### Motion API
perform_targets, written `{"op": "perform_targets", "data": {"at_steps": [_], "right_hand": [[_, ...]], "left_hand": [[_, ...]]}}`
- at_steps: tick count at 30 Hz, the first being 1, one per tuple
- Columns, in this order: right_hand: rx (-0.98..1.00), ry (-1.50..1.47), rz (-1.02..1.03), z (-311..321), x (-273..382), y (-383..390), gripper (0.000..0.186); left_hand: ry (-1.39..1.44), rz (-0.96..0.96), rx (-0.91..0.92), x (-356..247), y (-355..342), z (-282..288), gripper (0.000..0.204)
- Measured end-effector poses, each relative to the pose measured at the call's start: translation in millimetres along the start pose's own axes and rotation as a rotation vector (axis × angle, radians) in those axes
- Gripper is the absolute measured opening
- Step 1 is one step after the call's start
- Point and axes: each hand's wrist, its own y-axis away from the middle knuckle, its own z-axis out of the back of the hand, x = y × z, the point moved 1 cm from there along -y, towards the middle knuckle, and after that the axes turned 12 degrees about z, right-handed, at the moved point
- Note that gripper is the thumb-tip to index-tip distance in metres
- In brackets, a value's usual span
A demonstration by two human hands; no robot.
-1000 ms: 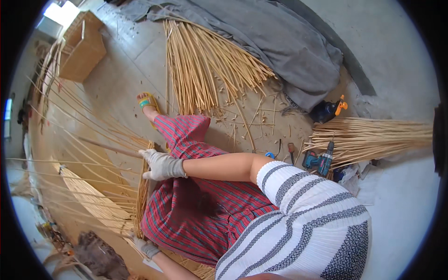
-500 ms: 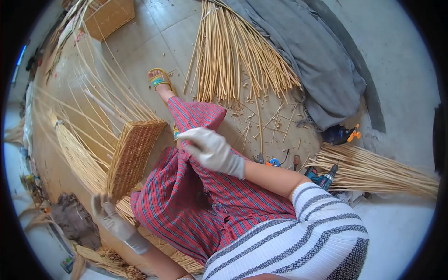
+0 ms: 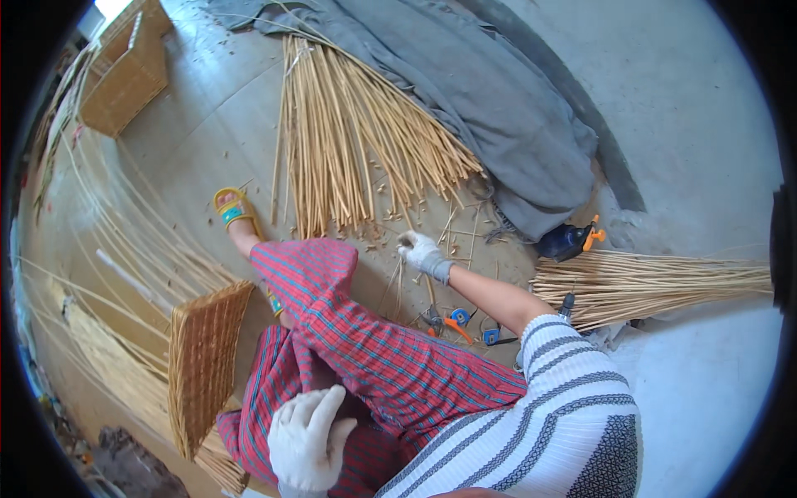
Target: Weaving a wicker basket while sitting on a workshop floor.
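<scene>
My right hand (image 3: 422, 253), in a white glove, reaches down to the floor, its fingers curled around a pale wicker rod (image 3: 430, 290) that stretches from the big bundle of rods (image 3: 357, 141). Over my lap hovers my left hand (image 3: 307, 436), gloved as well; its thumb and index finger stand apart and nothing is in it. A partly woven wicker basket (image 3: 212, 365) leans beside my leg on the left, touched by neither hand. Long loose rods (image 3: 133, 224) fan out from it towards the far left.
Near my right hand lie pliers (image 3: 433, 319), a blue tape measure (image 3: 491, 336) and a drill (image 3: 567, 305), partly hidden by my sleeve. A dark spray bottle (image 3: 564, 241) stands by another rod bundle (image 3: 656, 282). Behind are a grey cloth (image 3: 498, 141) and a finished-looking basket (image 3: 124, 79).
My right hand has gone from above my knee out to the rod on the floor. My left hand has come from beside the basket to over my lap. The view has shifted right.
</scene>
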Motion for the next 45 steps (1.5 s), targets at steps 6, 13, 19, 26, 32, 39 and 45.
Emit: {"op": "perform_targets", "data": {"at_steps": [6,13,19,26,32,39,45], "right_hand": [[-0.268,0.435,0.088,87.6,-0.5,-85.0,0.056],[-0.302,0.884,0.025,142.9,-10.7,-150.9,0.068],[-0.202,1.030,-0.089,136.7,-7.8,-165.4,0.038],[-0.175,0.251,-0.016,46.3,16.9,-156.7,0.040],[-0.286,0.425,0.025,-13.2,14.6,-177.4,0.057],[-0.157,-0.486,-0.310,-51.2,33.8,-207.4,0.036],[-0.357,-0.600,-0.133,-53.1,66.4,-224.6,0.020]], "left_hand": [[0.122,0.051,0.128,12.8,-12.4,14.5,0.048],[0.171,0.065,0.118,37.9,-12.4,24.1,0.049],[0.224,0.027,0.153,42.6,-16.9,25.9,0.051],[0.204,0.044,0.188,37.9,-21.8,27.3,0.049],[0.197,0.036,0.184,34.0,-28.0,24.6,0.048],[0.197,0.034,0.132,41.2,-22.3,25.4,0.044],[0.214,0.011,0.113,42.0,-25.4,26.5,0.038]]}}
